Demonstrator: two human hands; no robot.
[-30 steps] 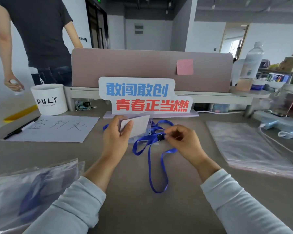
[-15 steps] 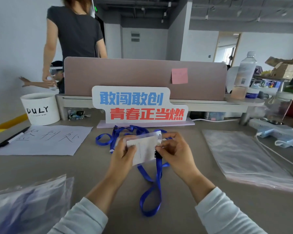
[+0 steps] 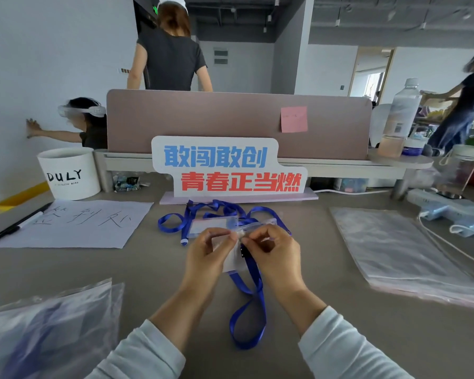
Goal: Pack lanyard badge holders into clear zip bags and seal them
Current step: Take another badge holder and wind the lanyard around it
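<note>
My left hand (image 3: pixel 210 253) pinches the top edge of a clear badge holder (image 3: pixel 231 259) with a white card in it, above the grey table. My right hand (image 3: pixel 272 251) pinches the same top edge, right at the black clip of its blue lanyard (image 3: pixel 251 310). The lanyard's loop hangs down between my forearms onto the table. Behind my hands lies a pile of more badge holders and blue lanyards (image 3: pixel 216 218). A stack of clear zip bags (image 3: pixel 400 253) lies flat at the right. Filled bags (image 3: pixel 47 324) lie at the lower left.
A slogan sign (image 3: pixel 225 165) stands in front of a pink desk divider (image 3: pixel 238 121). A white "DULY" bucket (image 3: pixel 69 173), a written sheet (image 3: pixel 71 222) and a pen (image 3: pixel 17 222) are at the left. A water bottle (image 3: pixel 401 116) and power strip (image 3: pixel 446 206) are at the right. People move behind the divider.
My hands have come together: the right hand brought the lanyard's clip to the badge holder, and both now pinch its top edge. The view tilted up, showing more lanyards behind.
</note>
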